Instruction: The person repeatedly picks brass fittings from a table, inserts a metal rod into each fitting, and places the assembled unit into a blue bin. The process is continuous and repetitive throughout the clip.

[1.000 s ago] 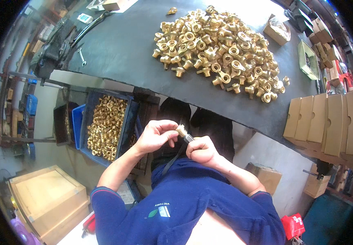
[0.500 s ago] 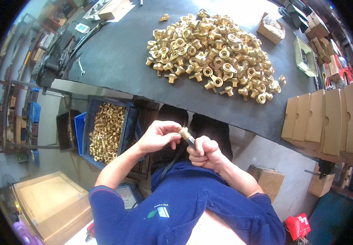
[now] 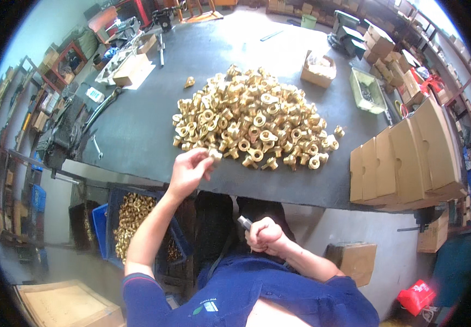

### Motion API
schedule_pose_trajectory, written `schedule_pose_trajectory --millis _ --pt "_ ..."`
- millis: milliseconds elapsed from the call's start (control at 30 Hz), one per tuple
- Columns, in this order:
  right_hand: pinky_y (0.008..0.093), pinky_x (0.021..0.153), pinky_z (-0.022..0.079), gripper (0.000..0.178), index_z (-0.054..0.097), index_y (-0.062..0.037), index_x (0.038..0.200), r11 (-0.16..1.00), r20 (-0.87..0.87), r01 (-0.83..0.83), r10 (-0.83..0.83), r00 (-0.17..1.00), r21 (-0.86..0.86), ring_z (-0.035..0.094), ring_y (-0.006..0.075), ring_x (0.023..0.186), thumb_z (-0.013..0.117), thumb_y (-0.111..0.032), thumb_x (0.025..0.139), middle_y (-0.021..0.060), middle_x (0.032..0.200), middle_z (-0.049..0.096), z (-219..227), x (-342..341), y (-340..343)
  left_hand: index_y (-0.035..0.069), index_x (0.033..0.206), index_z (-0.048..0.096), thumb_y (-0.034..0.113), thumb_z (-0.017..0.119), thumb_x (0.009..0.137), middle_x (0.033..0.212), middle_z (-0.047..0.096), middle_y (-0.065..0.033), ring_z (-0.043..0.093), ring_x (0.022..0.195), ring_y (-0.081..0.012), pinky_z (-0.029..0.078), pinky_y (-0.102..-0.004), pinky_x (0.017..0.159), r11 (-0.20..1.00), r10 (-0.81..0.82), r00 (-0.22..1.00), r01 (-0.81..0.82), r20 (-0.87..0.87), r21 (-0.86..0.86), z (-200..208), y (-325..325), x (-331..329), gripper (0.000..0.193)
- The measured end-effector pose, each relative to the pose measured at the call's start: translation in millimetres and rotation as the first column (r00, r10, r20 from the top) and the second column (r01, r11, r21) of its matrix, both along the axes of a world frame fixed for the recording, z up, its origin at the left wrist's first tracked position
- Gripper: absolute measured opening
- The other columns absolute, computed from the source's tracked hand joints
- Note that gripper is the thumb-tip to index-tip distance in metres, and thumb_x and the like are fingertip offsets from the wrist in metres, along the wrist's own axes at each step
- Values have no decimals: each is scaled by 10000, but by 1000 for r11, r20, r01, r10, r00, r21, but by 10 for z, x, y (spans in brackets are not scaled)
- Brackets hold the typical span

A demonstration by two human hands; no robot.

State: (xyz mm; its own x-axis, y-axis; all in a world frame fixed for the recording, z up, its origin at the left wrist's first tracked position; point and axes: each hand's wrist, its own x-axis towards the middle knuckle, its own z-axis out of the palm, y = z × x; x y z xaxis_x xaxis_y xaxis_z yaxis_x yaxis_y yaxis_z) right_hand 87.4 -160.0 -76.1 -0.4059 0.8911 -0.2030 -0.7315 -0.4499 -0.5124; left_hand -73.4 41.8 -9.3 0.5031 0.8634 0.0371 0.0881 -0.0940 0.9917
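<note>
My left hand [image 3: 188, 170] reaches over the bench's near edge, thumb and fingers closed on a small brass fitting [image 3: 214, 155] at the near left of a heap. That heap of brass fittings [image 3: 254, 116], each with a flat eared flange and a short tubular neck, spreads over the dark workbench [image 3: 137, 144]. Close to my body, my right hand [image 3: 267, 235] is wrapped round a dark, rod-like tool with a bare silvery tip [image 3: 244, 222] pointing up and left. The rest of the tool is hidden by the fist, so its exact kind cannot be told.
Left of my legs, a blue crate [image 3: 113, 218] holds more brass fittings. Cardboard bins [image 3: 388, 163] line the bench's right edge. Farther back are a small open carton [image 3: 318, 71] and a pale green tray [image 3: 367, 90]. A wrench [image 3: 98, 147] lies at the left.
My left hand has moved from the tool's tip up to the heap. The brass fitting that was on the tip is off it. My right hand still grips the tool; the view has tilted farther up.
</note>
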Motion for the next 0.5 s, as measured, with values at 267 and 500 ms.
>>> schedule_pose_trajectory --millis 267,500 --pt "226 367 229 114 559 70 645 989 157 147 -141 978 -30 334 103 402 483 24 573 77 551 460 -13 69 -245 126 813 654 105 556 781 651 610 -76 589 575 -216 461 -342 602 380 167 917 279 -362 882 399 1034 1662 104" --pt "225 415 250 143 568 40 700 973 223 229 -231 947 33 336 77 437 455 -5 624 16 547 446 111 294 -355 80 791 649 37 534 650 788 622 -151 599 837 -271 428 -459 793 411 331 779 390 -533 824 263 1423 2404 187"
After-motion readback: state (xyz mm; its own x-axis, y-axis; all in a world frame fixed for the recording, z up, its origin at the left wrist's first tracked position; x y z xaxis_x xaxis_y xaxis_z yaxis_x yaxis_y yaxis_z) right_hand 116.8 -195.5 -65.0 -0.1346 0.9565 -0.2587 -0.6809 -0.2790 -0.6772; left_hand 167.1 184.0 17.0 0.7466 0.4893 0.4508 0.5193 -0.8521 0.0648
